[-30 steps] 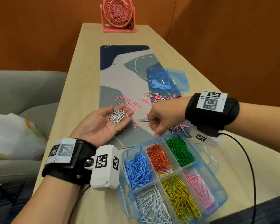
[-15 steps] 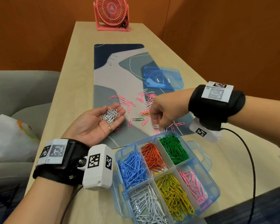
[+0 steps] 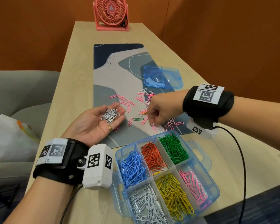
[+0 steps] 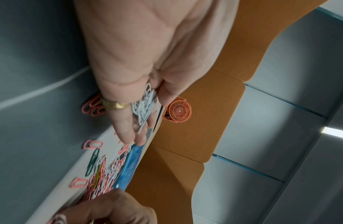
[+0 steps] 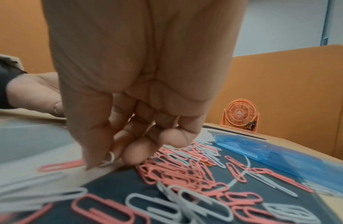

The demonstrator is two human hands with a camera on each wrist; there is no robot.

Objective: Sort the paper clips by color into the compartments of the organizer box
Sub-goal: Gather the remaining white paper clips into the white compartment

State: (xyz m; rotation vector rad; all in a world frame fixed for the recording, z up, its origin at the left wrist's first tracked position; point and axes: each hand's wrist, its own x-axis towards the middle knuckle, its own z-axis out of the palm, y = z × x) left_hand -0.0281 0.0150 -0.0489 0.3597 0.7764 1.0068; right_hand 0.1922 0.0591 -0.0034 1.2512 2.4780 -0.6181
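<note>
My left hand (image 3: 95,124) lies palm up over the mat's near left part, fingers relaxed, and carries a small heap of white paper clips (image 3: 110,116) (image 4: 144,107). My right hand (image 3: 153,124) hovers just beyond the organizer box (image 3: 214,188), fingers curled, thumb and forefinger pinching one white clip (image 5: 109,159). Loose pink and white clips (image 3: 144,102) lie scattered on the mat, with one green clip (image 3: 138,119) between the hands. The box holds blue, orange, green, white, yellow and pink clips, each colour in its own compartment.
The patterned desk mat (image 3: 116,75) runs down the table. The box's blue lid (image 3: 163,76) lies on it behind the clips. A pink fan (image 3: 111,13) stands at the far end. A grey sofa (image 3: 23,88) with a white bag (image 3: 10,136) is at the left.
My right hand's fingertips have stayed at the clips by the box's far edge and now pinch a white one. The left hand keeps its heap and has hardly moved.
</note>
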